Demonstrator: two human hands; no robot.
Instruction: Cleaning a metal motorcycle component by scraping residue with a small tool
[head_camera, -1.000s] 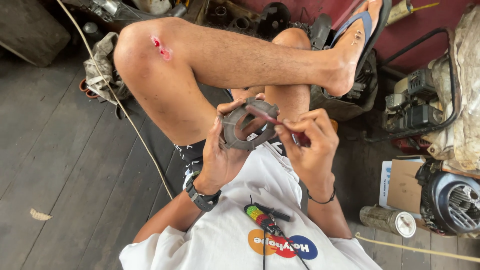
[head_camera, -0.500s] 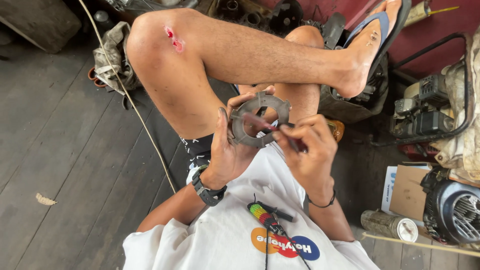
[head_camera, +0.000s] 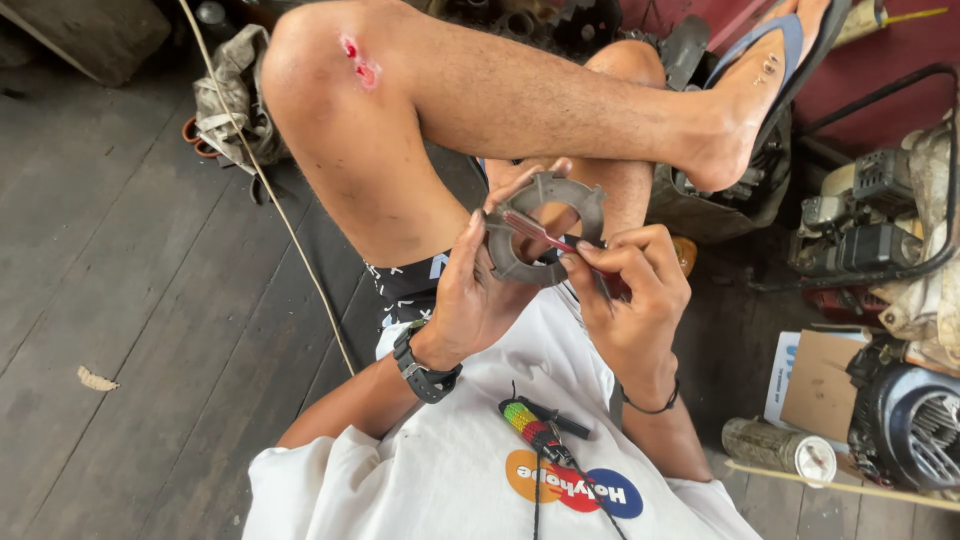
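Observation:
My left hand grips a grey metal ring-shaped part by its left rim, holding it upright above my lap. My right hand pinches a small red-handled brush whose head lies across the ring's face and opening. A black watch is on my left wrist and a thin black band on my right. I sit with one bare leg crossed over the other, a blue sandal on the raised foot.
Dark wooden floorboards lie to the left with a thin cord running across them. Small engines and machine parts crowd the right side, with a cardboard box and a metal can. A rag-covered part sits at upper left.
The view has shifted slightly; the ring and both hands stay together above my lap, and the brush has moved a little across the ring's face.

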